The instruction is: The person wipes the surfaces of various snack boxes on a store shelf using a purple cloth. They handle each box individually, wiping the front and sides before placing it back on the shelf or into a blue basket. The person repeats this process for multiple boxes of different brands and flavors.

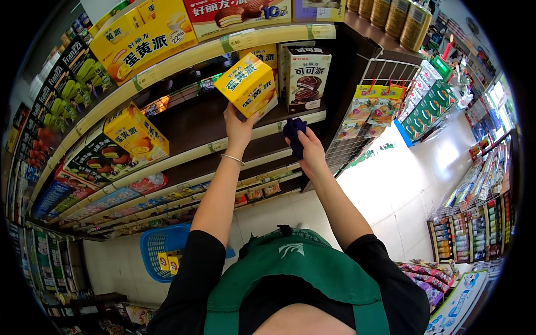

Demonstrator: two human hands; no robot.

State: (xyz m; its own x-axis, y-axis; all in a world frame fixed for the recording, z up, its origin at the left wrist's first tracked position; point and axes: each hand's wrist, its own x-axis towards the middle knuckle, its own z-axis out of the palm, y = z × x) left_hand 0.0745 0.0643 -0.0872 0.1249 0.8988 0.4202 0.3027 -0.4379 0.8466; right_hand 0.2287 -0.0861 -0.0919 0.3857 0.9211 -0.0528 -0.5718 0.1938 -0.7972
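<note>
My left hand [239, 127], with a bracelet at the wrist, grips a yellow snack box [248, 86] from below. The box is tilted, just above the dark shelf [192, 120]. In my right hand [310, 146] is a bunched dark blue cloth [295, 135], close to the shelf's front edge. A white and brown snack box [307, 78] stands upright at the right end of that shelf. Another yellow box [268, 56] is partly hidden behind the held one. Farther left along the shelf sits a yellow box [137, 134] beside dark boxes [100, 161].
Large yellow boxes [142, 47] and a red box [237, 14] fill the shelf above. Gold cans [414, 25] and a wire rack with hanging snack bags [365, 111] stand at the right. A blue basket [153, 245] holding small yellow packs is on the floor at lower left.
</note>
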